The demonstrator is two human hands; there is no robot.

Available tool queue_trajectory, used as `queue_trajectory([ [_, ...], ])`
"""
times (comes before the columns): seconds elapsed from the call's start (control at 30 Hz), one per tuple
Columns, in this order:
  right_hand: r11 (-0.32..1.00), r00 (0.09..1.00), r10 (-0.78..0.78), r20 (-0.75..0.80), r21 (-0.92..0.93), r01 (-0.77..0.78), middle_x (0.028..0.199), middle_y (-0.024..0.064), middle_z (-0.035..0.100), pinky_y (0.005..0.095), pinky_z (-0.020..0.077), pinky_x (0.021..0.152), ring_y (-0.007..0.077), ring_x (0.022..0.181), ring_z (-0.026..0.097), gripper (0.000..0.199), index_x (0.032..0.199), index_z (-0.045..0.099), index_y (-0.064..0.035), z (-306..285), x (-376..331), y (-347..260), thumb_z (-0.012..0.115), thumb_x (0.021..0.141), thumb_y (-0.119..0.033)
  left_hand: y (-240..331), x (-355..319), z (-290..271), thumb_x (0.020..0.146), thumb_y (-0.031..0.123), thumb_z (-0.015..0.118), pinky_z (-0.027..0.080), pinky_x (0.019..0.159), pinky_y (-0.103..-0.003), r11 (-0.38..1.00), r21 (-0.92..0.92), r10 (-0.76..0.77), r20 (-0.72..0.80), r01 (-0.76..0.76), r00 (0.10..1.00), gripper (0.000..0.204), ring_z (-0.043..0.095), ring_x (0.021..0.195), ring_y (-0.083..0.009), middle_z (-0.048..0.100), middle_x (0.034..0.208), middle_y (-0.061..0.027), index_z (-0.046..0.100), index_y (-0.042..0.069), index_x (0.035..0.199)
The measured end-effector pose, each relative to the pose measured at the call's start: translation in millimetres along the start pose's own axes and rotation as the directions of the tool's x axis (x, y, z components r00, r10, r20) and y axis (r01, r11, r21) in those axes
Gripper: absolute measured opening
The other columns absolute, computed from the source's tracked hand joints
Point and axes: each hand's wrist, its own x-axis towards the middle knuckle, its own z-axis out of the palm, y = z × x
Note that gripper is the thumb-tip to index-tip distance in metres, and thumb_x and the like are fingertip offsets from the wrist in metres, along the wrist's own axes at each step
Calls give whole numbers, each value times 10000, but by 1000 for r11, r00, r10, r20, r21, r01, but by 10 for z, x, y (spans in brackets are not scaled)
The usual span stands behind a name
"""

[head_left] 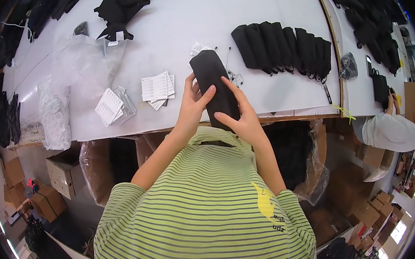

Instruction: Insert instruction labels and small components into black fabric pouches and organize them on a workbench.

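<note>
A long black fabric pouch [215,83] is held up between my two hands over the table's near edge. My left hand [194,96] grips its left side, thumb lying across the front. On the other side my right hand [238,111] has its fingers along the right edge and its thumb on the lower part. Just behind the pouch lie thin black strings with small tags [234,77]. To the right, a row of similar black pouches [283,50] lies side by side, with cords at their near ends.
Left of my hands lie printed white cards [157,88] and a bagged stack of cards [113,106]. Clear plastic bags [85,59] spread farther left. More black pieces [124,6] lie at the far left. Boxes lined with plastic [96,169] stand below the edge. Another person [390,130] works at right.
</note>
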Motion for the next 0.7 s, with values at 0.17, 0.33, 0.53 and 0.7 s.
queue_trajectory([
  [0.17, 785, 937, 348, -28, 555, -275, 1258, 109, 519, 275, 423, 912, 153, 1088, 532, 582, 1361, 418, -50, -525, 170, 267, 665, 846, -162, -115, 261, 292, 962, 201, 504, 442, 915, -292, 995, -101, -19, -3, 18, 1000, 500, 515, 1143, -167, 548, 1217, -108, 287, 42, 1383],
  [0.33, 818, 928, 371, -1, 474, -327, 1058, 68, 635, 258, 447, 862, 123, 967, 583, 373, 1174, 560, 24, -1117, 207, 629, 661, 855, -140, -597, 878, 519, 975, 225, 480, 422, 930, -302, 968, 253, -25, 56, 10, 998, 405, 525, 1120, -176, 555, 1221, -124, 431, 9, 1314],
  [0.53, 930, 813, 269, -516, 360, -79, 1040, 73, 644, 254, 466, 823, 130, 930, 596, 343, 1146, 583, 17, -2339, 257, 1042, 678, 825, -61, -1191, 1811, 405, 829, 269, 676, 432, 898, -331, 818, 547, -133, -126, 180, 983, 621, 538, 1062, -220, 525, 1248, -177, 381, -2, 1304],
  [0.7, 704, 330, -407, -852, -522, -481, 1035, 169, 636, 369, 459, 773, 295, 890, 605, 385, 1141, 609, -26, -3691, 511, 1194, 648, 829, -249, -1414, 2336, 404, 752, 260, 757, 453, 853, -332, 841, 513, -15, -292, 171, 956, 776, 564, 991, -232, 522, 1189, -209, 308, -15, 1321],
])
